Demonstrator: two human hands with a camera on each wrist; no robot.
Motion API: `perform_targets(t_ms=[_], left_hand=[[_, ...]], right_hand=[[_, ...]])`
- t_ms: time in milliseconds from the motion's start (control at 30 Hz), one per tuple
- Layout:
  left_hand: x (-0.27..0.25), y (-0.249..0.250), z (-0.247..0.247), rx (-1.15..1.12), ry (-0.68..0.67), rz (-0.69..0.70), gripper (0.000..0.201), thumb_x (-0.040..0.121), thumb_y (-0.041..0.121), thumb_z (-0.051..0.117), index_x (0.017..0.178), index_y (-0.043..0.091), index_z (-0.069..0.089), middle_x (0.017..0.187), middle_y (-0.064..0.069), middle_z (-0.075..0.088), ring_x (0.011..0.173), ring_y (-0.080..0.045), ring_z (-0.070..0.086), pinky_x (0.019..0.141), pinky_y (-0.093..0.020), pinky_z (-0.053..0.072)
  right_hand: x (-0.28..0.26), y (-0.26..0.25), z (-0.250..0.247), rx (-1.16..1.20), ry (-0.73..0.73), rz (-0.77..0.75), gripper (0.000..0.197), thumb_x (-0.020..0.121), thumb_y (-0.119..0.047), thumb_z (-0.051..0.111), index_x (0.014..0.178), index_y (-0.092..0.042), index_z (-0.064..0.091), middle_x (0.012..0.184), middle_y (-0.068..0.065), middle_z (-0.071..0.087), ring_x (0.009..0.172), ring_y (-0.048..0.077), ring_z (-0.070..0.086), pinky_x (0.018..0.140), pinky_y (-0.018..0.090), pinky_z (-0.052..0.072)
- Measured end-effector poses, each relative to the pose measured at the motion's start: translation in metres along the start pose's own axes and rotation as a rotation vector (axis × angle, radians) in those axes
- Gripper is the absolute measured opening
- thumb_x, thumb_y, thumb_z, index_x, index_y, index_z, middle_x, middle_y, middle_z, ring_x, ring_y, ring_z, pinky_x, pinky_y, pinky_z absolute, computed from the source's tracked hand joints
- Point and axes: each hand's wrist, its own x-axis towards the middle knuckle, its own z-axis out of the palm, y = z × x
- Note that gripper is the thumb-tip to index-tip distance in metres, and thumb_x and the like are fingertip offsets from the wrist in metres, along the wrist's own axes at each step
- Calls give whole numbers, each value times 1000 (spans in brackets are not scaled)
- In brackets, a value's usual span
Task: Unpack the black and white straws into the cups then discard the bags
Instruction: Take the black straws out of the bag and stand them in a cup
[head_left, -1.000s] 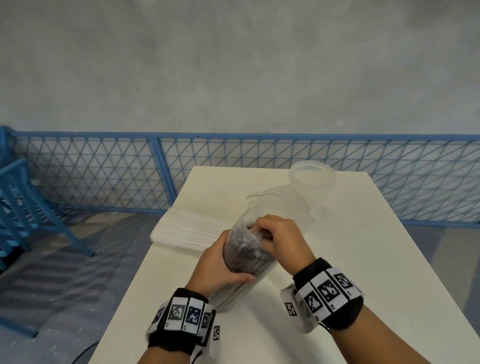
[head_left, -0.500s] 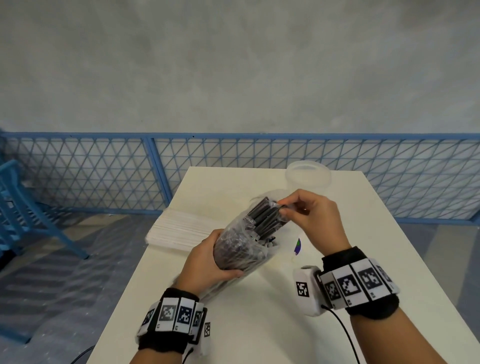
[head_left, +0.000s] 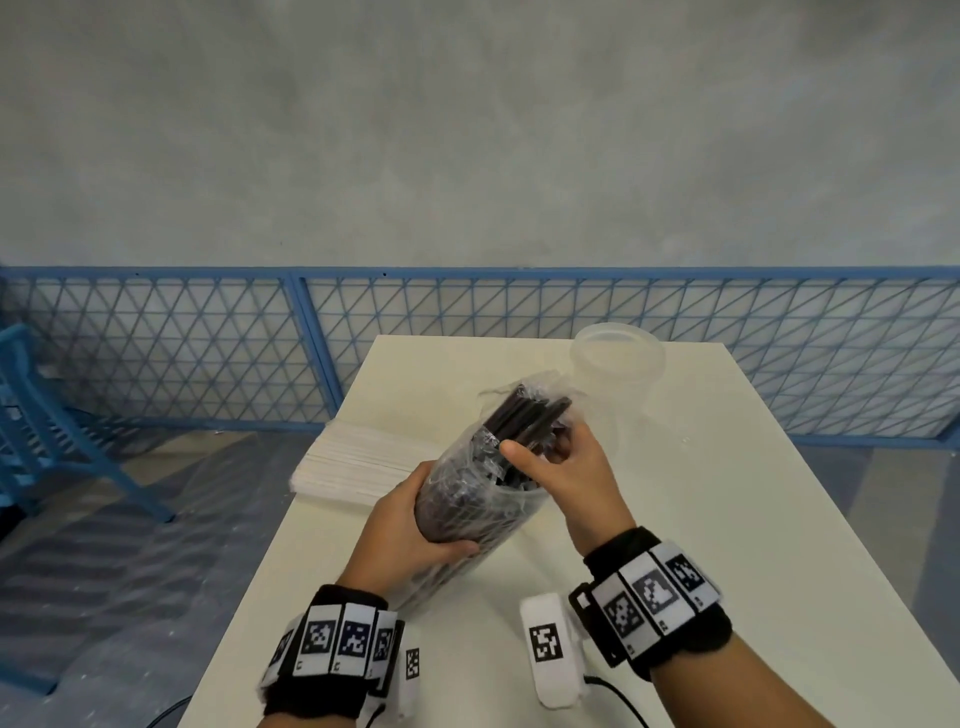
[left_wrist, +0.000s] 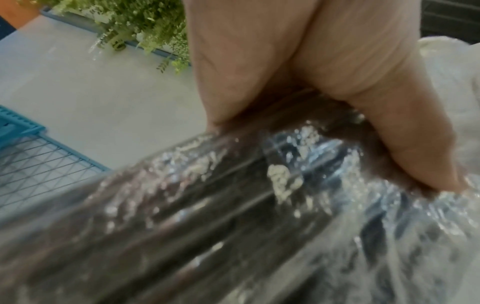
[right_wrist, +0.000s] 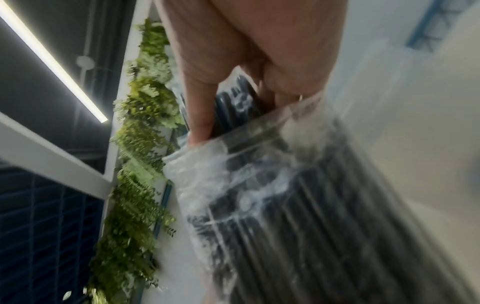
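Worktop (head_left: 675, 519), pale and long, carries the whole job, with a blue fence (head_left: 519, 322) behind and a blue chair (head_left: 47, 415) off to the left. White straws (head_left: 353, 460) lie stacked at its left edge, untouched. A clear cup (head_left: 618, 364) stands empty at the far end, just beyond the bag (head_left: 467, 499). That bag, clear and crinkled, is held tilted above the worktop, mouth toward the cup; the left hand (head_left: 410, 525) wraps its lower half in a full grip. The right hand (head_left: 561, 467) reaches into the open mouth, its grip closed round a bunch of black straws (head_left: 524, 418) that already stick out. Best, I judge, to pull the bunch straight along the bag's axis while the left hand squeezes only lightly. Loose film round the mouth could snag the straws, and the light cup could tip.
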Motion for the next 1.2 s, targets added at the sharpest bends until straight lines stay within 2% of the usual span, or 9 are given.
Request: perform_targets(t_ms=[167,367,433,533,667,767,900,1067,1200], left_hand=[[4,8,-1,-18,-98,-6,82,50,31,91,117,43,45,108,23,63,99,14,57,75,-3,44],[9,13,-3,-50,-100,-11,75,56,35,88,115,46,43,108,24,62,97,17,56,73,1,42],[9,13,-6,-31,-104,-18,73,57,43,85,117,43,43,107,26,61,96,17,56,73,1,41],[10,15,-10,1,-114,-19,73,60,43,83,121,37,44,105,27,59,94,16,54,72,2,40],[11,14,-13,-19,-119,-35,72,59,38,85,119,37,46,106,26,60,93,18,55,73,3,40],[15,15,-12,-69,-125,-49,69,56,36,88,113,39,50,107,21,64,97,15,58,76,-4,44],[14,12,-5,-124,-129,-70,69,53,35,89,113,36,55,108,14,68,98,4,63,83,-18,50],[8,8,4,-181,-72,-113,57,60,21,88,104,41,57,98,19,70,92,8,63,74,-8,48],[3,5,3,-234,-53,-144,45,64,17,85,101,31,62,97,9,73,88,0,68,72,-12,50]], right_hand=[[8,2,4,76,2,59,38,73,-10,74,107,1,62,105,17,69,94,21,67,77,26,55],[14,1,12,144,67,35,22,81,-4,65,102,4,63,90,13,69,80,19,67,73,30,53],[17,-4,13,209,99,37,19,83,-2,61,102,3,62,93,15,69,86,24,67,75,33,53],[23,-16,10,328,126,21,13,85,3,56,92,-7,59,88,9,67,80,18,66,69,26,55],[24,-17,7,379,87,-45,18,80,-3,63,95,-11,59,95,8,66,91,20,63,87,33,52],[17,-5,9,271,29,-12,25,71,-8,70,95,-14,63,96,8,69,93,21,65,86,37,53],[14,3,13,228,55,42,16,77,0,68,91,-9,68,92,10,70,86,22,67,87,40,54],[21,-10,10,286,90,-22,15,79,-2,66,92,-11,65,91,7,70,85,17,68,83,34,55],[30,-19,0,336,178,-55,14,78,-6,68,88,-14,63,86,3,68,82,14,65,83,32,52]])
